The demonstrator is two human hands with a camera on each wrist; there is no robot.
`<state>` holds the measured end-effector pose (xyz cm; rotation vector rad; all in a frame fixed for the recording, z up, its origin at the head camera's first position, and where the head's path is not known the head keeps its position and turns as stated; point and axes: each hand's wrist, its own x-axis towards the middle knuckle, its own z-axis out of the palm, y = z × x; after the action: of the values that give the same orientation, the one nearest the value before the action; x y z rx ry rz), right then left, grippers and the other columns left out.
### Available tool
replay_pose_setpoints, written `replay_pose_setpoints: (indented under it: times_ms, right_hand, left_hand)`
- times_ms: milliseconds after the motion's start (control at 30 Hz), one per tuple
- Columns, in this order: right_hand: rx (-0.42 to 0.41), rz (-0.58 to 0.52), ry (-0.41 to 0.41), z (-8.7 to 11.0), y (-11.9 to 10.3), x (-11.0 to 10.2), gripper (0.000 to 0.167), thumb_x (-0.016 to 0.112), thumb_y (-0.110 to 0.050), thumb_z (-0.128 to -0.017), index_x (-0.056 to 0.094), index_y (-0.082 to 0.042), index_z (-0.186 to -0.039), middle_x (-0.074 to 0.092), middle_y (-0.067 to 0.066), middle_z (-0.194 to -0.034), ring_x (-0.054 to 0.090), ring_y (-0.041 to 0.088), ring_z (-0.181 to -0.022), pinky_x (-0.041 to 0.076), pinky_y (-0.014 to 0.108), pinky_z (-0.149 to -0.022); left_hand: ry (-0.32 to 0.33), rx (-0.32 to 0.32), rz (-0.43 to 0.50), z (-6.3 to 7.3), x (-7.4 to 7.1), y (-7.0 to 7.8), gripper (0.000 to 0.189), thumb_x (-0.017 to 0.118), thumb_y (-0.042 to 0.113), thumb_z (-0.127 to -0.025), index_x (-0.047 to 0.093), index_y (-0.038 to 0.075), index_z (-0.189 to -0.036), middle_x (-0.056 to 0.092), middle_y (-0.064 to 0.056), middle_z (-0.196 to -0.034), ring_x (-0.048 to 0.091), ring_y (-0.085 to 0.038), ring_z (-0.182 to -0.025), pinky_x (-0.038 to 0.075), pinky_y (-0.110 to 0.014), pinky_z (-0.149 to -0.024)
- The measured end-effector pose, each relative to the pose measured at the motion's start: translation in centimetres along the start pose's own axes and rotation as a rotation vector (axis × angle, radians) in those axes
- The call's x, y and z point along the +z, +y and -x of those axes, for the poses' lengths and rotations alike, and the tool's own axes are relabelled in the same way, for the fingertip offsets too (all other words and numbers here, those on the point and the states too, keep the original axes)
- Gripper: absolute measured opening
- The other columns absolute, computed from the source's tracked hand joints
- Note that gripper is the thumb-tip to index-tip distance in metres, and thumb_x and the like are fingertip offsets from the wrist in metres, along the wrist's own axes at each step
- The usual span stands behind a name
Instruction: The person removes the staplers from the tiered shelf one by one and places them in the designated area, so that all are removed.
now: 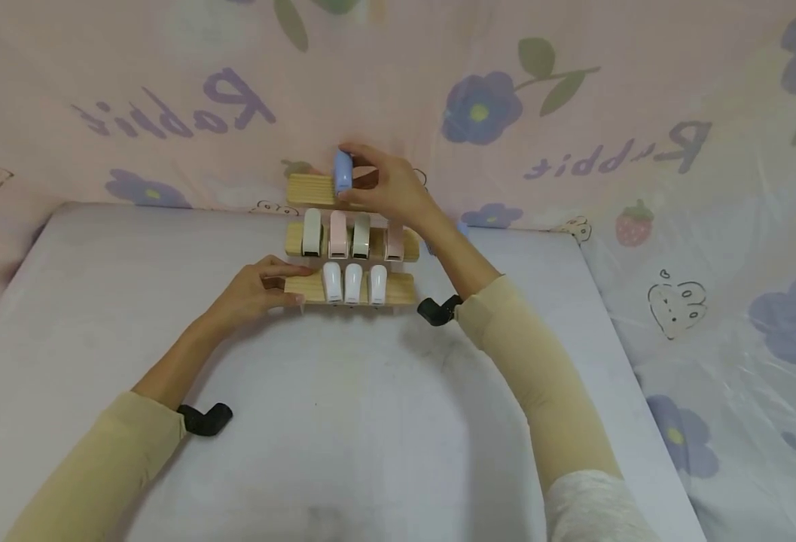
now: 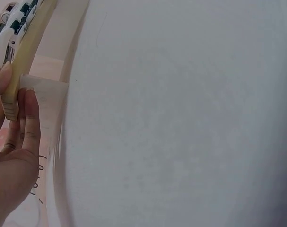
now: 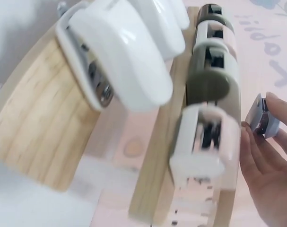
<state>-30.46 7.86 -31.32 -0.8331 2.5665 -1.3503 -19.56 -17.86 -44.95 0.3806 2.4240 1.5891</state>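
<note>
My right hand (image 1: pixel 398 188) pinches a small blue stapler (image 1: pixel 343 172) upright over the top shelf (image 1: pixel 309 190) of a three-tier wooden rack. Thumb and fingers lie on its two ends; the right wrist view shows its metal underside (image 3: pixel 262 122). My left hand (image 1: pixel 248 290) grips the left end of the lowest shelf (image 1: pixel 296 285), thumb on one face and fingers on the other. Three white staplers (image 1: pixel 353 283) stand on that shelf. The middle shelf (image 1: pixel 294 239) bears two grey-green staplers (image 1: pixel 312 232) and two pink staplers (image 1: pixel 338 234).
The rack stands on a white-covered table (image 1: pixel 343 421), near its back edge. Behind it hangs a printed curtain (image 1: pixel 370 75) with flowers and lettering. A bluish object (image 1: pixel 462 229) shows partly behind my right forearm. Black curved pieces (image 1: pixel 206 419) stick out from both cuffs.
</note>
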Motion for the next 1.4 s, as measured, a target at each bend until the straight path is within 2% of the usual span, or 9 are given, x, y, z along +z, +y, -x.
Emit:
replay_pose_setpoints:
  times_ms: [133, 267, 333, 433, 533, 900, 1400]
  right_hand:
    - [0.009, -0.009, 0.013, 0.7, 0.5, -1.0, 0.073, 0.082, -0.018, -0.084, 0.047, -0.018, -0.149, 0.058, 0.008, -0.136, 0.067, 0.019, -0.104, 0.052, 0.026, -0.090]
    - [0.032, -0.024, 0.035, 1.8, 0.3, -2.0, 0.072, 0.080, -0.014, -0.085, 0.047, -0.018, -0.149, 0.058, 0.009, -0.136, 0.066, 0.022, -0.105, 0.052, 0.027, -0.091]
    - [0.047, -0.024, 0.047, 2.2, 0.2, -2.5, 0.072, 0.080, -0.012, -0.086, 0.047, -0.019, -0.149, 0.057, 0.010, -0.137, 0.065, 0.023, -0.106, 0.051, 0.028, -0.092]
    - [0.057, -0.027, 0.061, 2.6, 0.6, -3.3, 0.071, 0.079, -0.010, -0.086, 0.048, -0.019, -0.148, 0.057, 0.009, -0.138, 0.065, 0.024, -0.108, 0.051, 0.027, -0.093]
    - [0.050, -0.040, 0.074, 2.5, 2.3, -4.0, 0.071, 0.081, -0.013, -0.084, 0.050, -0.024, -0.147, 0.057, 0.006, -0.137, 0.065, 0.020, -0.106, 0.051, 0.027, -0.093]
    - [0.056, 0.061, 0.089, 4.5, 4.4, -6.4, 0.070, 0.080, -0.014, -0.085, 0.049, -0.022, -0.148, 0.058, 0.007, -0.137, 0.064, 0.023, -0.108, 0.052, 0.032, -0.094]
    - [0.133, 0.118, 0.090, 7.1, 7.0, -8.7, 0.071, 0.079, -0.014, -0.087, 0.046, -0.019, -0.150, 0.056, 0.010, -0.138, 0.062, 0.026, -0.112, 0.051, 0.037, -0.095]
  left_hand:
    - [-0.001, -0.006, 0.005, 0.1, 0.0, 0.2, 0.049, 0.081, 0.021, -0.085, 0.067, 0.011, -0.131, 0.054, -0.011, -0.118, 0.044, -0.023, -0.111, 0.041, -0.039, -0.101]
    - [-0.014, -0.017, 0.002, 0.9, 0.0, 2.1, 0.047, 0.078, 0.011, -0.087, 0.064, 0.003, -0.131, 0.053, -0.015, -0.120, 0.044, -0.027, -0.112, 0.040, -0.043, -0.102]
    - [-0.014, -0.022, 0.003, 0.9, 0.1, 2.3, 0.047, 0.077, 0.009, -0.087, 0.063, 0.002, -0.131, 0.052, -0.017, -0.120, 0.044, -0.028, -0.111, 0.040, -0.044, -0.102]
    - [-0.009, -0.024, 0.004, 0.7, 0.1, 1.4, 0.048, 0.078, 0.011, -0.086, 0.064, 0.004, -0.132, 0.052, -0.015, -0.121, 0.044, -0.028, -0.111, 0.039, -0.046, -0.103]
    - [-0.003, -0.025, 0.007, 0.4, 0.1, 0.3, 0.050, 0.080, 0.016, -0.085, 0.065, 0.008, -0.132, 0.052, -0.013, -0.121, 0.044, -0.027, -0.111, 0.039, -0.045, -0.103]
    - [-0.001, -0.036, 0.022, 0.5, 0.0, 0.5, 0.050, 0.081, 0.017, -0.085, 0.065, 0.010, -0.132, 0.052, -0.013, -0.118, 0.043, -0.024, -0.106, 0.040, -0.040, -0.098]
    - [0.007, -0.038, 0.025, 0.5, 0.1, 0.5, 0.049, 0.081, 0.016, -0.085, 0.066, 0.012, -0.132, 0.052, -0.012, -0.118, 0.045, -0.025, -0.108, 0.041, -0.041, -0.099]
